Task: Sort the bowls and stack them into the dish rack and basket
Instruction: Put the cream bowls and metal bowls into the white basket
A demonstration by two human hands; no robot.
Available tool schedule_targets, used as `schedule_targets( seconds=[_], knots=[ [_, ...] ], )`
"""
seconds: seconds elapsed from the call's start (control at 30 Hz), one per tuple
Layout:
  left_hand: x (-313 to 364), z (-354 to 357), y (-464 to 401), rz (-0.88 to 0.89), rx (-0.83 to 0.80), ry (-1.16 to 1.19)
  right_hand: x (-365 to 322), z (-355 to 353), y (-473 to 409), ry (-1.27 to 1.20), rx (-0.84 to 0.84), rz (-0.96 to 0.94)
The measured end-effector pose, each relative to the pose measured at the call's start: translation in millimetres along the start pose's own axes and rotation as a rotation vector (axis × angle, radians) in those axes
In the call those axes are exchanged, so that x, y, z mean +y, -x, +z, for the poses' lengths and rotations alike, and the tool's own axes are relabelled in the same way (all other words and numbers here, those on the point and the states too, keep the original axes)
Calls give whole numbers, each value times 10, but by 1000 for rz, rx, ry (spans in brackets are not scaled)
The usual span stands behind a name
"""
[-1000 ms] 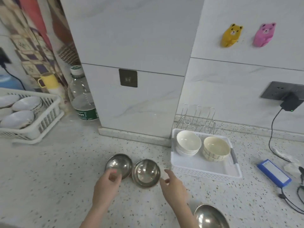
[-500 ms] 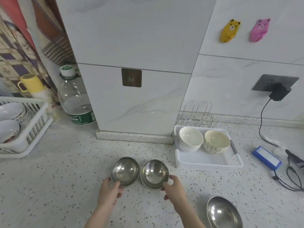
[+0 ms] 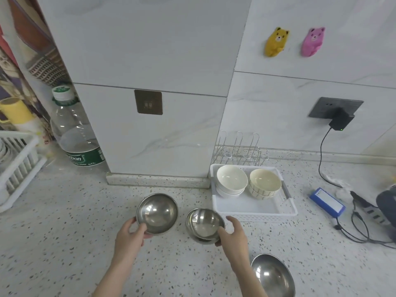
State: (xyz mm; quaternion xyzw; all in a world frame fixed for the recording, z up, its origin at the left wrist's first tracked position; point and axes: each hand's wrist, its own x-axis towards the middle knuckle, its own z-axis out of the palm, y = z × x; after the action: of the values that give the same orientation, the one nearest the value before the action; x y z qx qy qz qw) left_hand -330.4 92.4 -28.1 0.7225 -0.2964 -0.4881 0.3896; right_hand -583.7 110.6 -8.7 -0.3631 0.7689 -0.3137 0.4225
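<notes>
Speckled tabletop (image 3: pixel 64 243) under white tiles. Three steel bowls: left hand (image 3: pixel 128 239) grips one (image 3: pixel 157 213), right hand (image 3: pixel 233 239) grips another (image 3: pixel 204 225).

Three steel bowls (image 3: pixel 157 213) counted (one at frame edge); two ceramic bowl stacks (image 3: pixel 231 181); two bear hooks (image 3: pixel 276 41); one water bottle (image 3: pixel 74 129).

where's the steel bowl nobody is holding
In the head view it sits low on the right of the counter: the loose steel bowl, just right of the right forearm and in front of the white basket.
</notes>
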Motion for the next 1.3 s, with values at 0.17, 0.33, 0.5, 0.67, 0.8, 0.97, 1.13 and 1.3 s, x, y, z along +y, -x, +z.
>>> schedule_targets(
  seconds=[0.17,0.33,0.5,0.67,0.8,0.97,1.13,1.3],
  knots=[
    [295,362,201,48,-49,87,3,-367,5,70,-50,-51],
    [477,660,384,101,-53,122,46,-728,9,139,-160,-38],
    [612,945,509,125,-82,122,25,-1172,-51,29,-257,-13],
    [735,1258,576,175,-109,75,-2,-1654,-285,71,-139,-54],
    [815,1474,584,206,-169,-4,-62,-1993,-529,176,-28,-78],
    [880,1644,592,198,-218,-41,-184,-2238,-781,309,-31,-54],
    [934,1710,589,215,-260,-50,-293,-2307,-926,371,-135,-20],
    [916,1723,577,219,-332,-107,-377,-2336,-1023,435,-184,-27]
  ],
)
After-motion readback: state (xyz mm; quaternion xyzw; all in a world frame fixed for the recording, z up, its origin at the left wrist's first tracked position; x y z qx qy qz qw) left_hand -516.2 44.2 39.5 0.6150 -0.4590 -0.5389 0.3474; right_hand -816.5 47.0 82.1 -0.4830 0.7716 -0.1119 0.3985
